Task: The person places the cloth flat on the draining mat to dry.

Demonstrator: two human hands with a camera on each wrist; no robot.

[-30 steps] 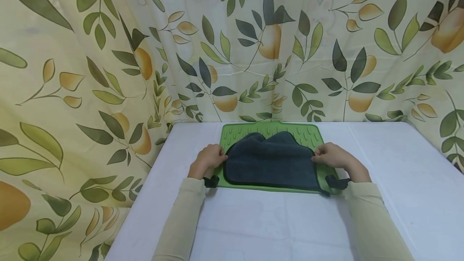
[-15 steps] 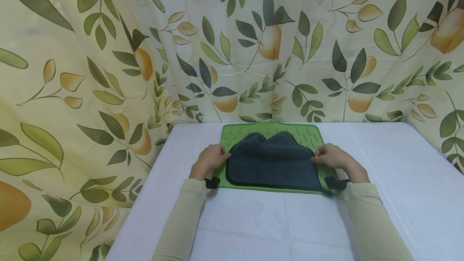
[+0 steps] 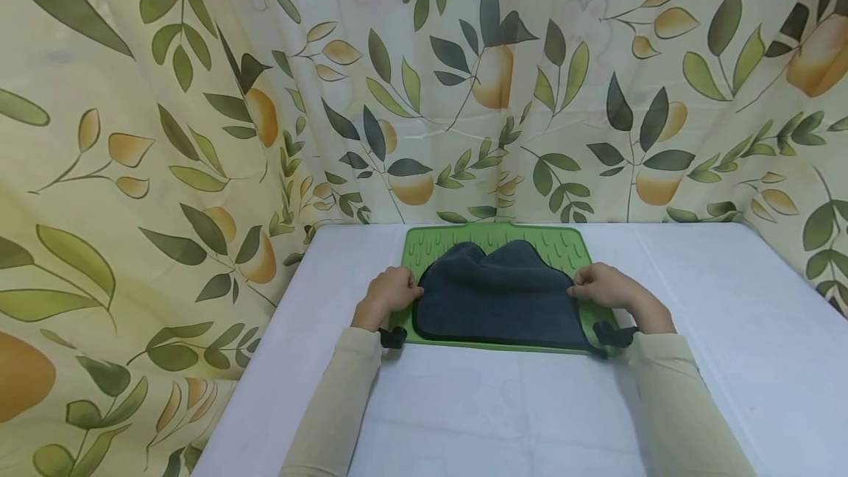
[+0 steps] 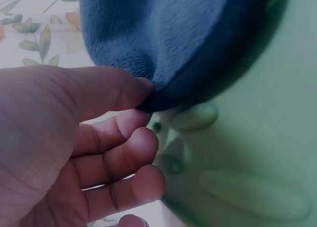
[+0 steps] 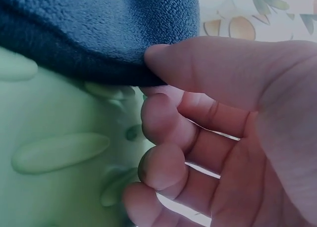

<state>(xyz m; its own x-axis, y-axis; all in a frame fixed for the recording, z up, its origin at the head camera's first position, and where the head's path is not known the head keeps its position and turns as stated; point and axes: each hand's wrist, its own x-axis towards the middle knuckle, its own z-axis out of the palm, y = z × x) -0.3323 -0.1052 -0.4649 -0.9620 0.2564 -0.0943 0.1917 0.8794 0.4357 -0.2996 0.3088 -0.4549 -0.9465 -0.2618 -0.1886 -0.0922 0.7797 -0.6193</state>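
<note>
A dark blue-grey plush cloth (image 3: 497, 311) with a black edge lies over a green mat (image 3: 417, 241), its far part bunched up in two humps. My left hand (image 3: 391, 290) pinches the cloth's left edge between thumb and index finger; in the left wrist view the other fingers of that hand (image 4: 114, 138) curl loosely below. On the opposite side my right hand (image 3: 609, 285) pinches the right edge of the cloth (image 5: 114, 29) the same way, thumb on top. Raised drop-shaped ridges (image 5: 62, 152) cover the mat under the cloth.
The mat lies at the far side of a table with a white cover (image 3: 464, 411). Behind and to the left hangs a curtain (image 3: 298, 94) printed with leaves and fruit. Black straps (image 3: 616, 333) hang at both wrists.
My left hand has shifted slightly right, and the cloth's left edge has moved right with it, baring more of the mat there. The right hand has stayed nearly still.
</note>
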